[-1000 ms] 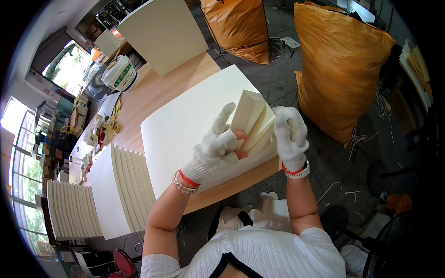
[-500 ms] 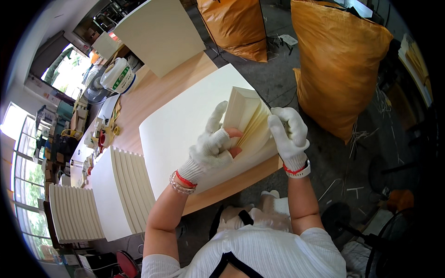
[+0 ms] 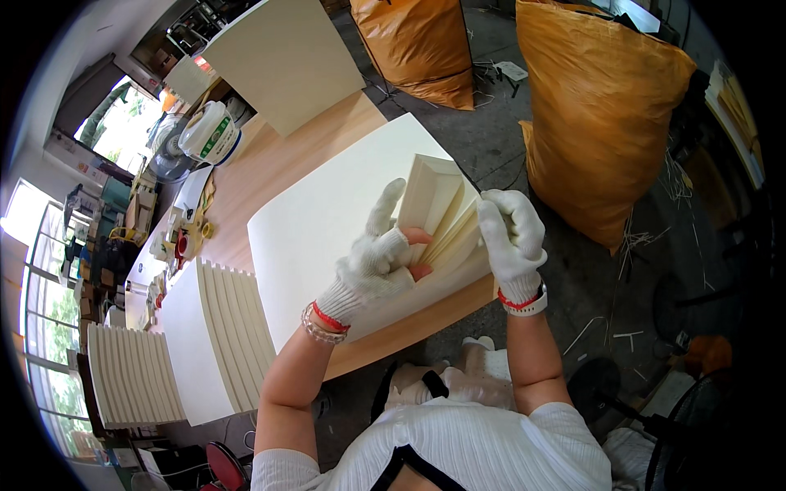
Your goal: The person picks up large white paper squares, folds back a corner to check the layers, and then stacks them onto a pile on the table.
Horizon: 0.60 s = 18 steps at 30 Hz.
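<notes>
A small stack of cream card pieces (image 3: 431,184), fanned at one side, stands above a large white sheet (image 3: 303,221) on the table. My left hand (image 3: 372,262), in a white knitted glove with two bare fingertips, is closed round the stack's near left side. The index finger points up along its left edge. My gloved right hand (image 3: 512,233) is closed at the stack's right edge, thumb and fingers pinching the outer edge of the fan. The piece on top has a raised, folded rim; how the others are shaped is partly hidden.
Stacked white boards (image 3: 233,327) with ridged edges stand at the left. A white tub (image 3: 209,135), tape rolls and a tall cream board (image 3: 282,61) sit on the wooden table (image 3: 348,119). Orange sacks (image 3: 602,114) stand on the dark floor, with scraps around.
The fanned card pieces have spread a little wider apart at the right side. Both hands stay almost in place.
</notes>
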{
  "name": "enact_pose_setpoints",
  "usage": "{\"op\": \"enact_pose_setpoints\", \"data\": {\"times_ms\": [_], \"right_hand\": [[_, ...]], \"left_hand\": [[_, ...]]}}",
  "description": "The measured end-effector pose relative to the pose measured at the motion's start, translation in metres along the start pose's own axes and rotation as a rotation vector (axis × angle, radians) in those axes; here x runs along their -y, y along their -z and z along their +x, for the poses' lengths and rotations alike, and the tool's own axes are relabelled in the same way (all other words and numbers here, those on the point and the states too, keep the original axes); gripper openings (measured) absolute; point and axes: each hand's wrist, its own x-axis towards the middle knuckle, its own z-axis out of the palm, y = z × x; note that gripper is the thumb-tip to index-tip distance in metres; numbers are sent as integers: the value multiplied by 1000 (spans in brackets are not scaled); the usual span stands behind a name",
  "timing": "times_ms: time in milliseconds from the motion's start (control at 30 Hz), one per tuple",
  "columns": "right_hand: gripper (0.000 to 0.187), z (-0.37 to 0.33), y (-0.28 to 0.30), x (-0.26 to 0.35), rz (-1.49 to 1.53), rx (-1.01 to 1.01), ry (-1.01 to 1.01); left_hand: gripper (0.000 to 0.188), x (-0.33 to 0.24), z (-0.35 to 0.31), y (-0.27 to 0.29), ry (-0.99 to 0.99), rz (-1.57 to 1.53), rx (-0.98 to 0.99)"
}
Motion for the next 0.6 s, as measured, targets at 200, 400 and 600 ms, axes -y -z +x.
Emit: {"op": "enact_pose_setpoints", "data": {"times_ms": [200,400,600], "right_hand": [[14,1,7,3,-269,-18,363],[30,-31,-3,24,-656,600,306],[30,-29,-6,24,-621,603,359]], "left_hand": [[50,-6,-1,-7,-169,307,-117],[51,-18,-13,-17,-337,744,-154],[54,10,-29,-32,-318,1028,-189]]}}
